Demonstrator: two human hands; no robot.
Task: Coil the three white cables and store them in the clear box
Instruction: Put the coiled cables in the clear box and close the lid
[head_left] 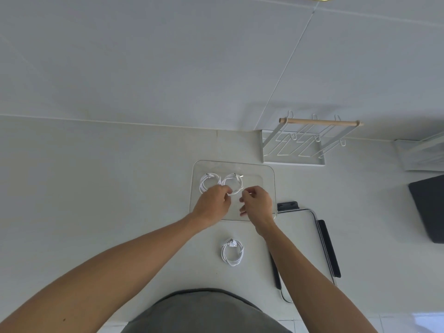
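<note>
- Settling the second coiled white cable point(232, 183) into the clear, shallow, round-cornered plastic box point(269, 186) looks like the step in hand; it lies inside the box beside the first coiled white cable point(208, 183), the two loops touching.
- The left hand point(212, 205), over the box's near half, appears to pinch the near edge of that second coil; the exact contact is too small to confirm.
- The right hand point(257, 204), also over the near half, has fingers curled loosely, seemingly holding nothing.
- Good practice: press the loop flat before letting go, so it does not spring open.
- The third coiled white cable point(232, 254) waits on the pale counter point(96, 188) just outside the box's near edge.
</note>
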